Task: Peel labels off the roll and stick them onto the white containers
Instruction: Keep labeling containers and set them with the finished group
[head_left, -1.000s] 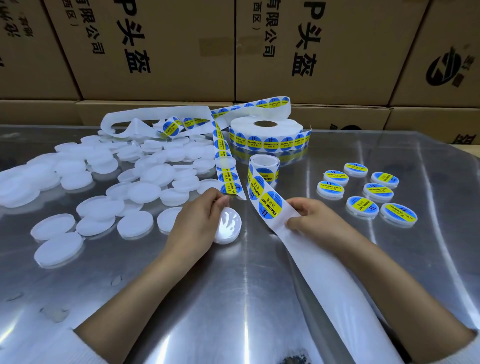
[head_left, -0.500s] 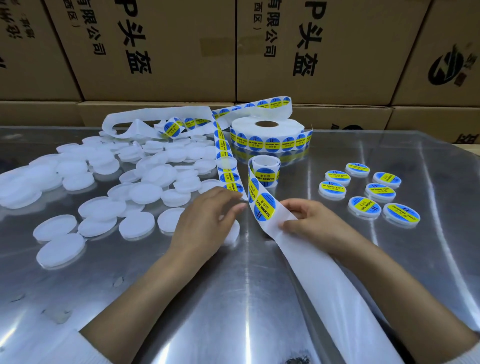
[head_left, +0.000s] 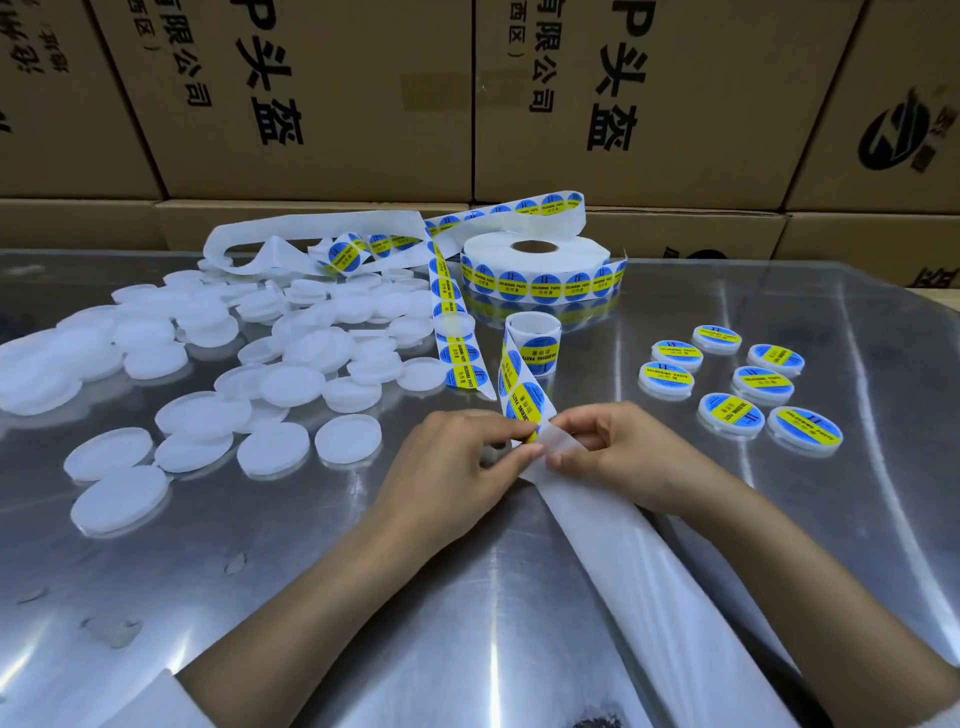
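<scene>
Blue-and-yellow paper, round "SOLDERING PASTE" labels on a thin white backing strip (head_left: 582, 499); head view, the only one.

Handling, judged: label (head_left: 525, 410) is light, limp and sticky-backed, prone to creasing; best lifted at its rim where the strip bends. Backing is slick and flimsy. Containers look like light, rigid plastic discs, likely to slide on the steel table (head_left: 363, 597).

Grip: left hand (head_left: 457, 462) and right hand (head_left: 618, 452) meet at centre, fingertips pinched together on the strip at the lowest label's edge. Whether a container lies under the left hand cannot be told.

Count:
- Main label roll (head_left: 537, 267), 12 o'clock: one.
- Small coil of strip (head_left: 535, 345), just below it: one.
- Labelled containers (head_left: 732, 413), 3 o'clock: seven.
- Unlabelled white containers (head_left: 291, 384), 9 to 11 o'clock: a heap, too overlapped to count, several dozen.
- Cardboard cartons (head_left: 332, 93), behind.
</scene>
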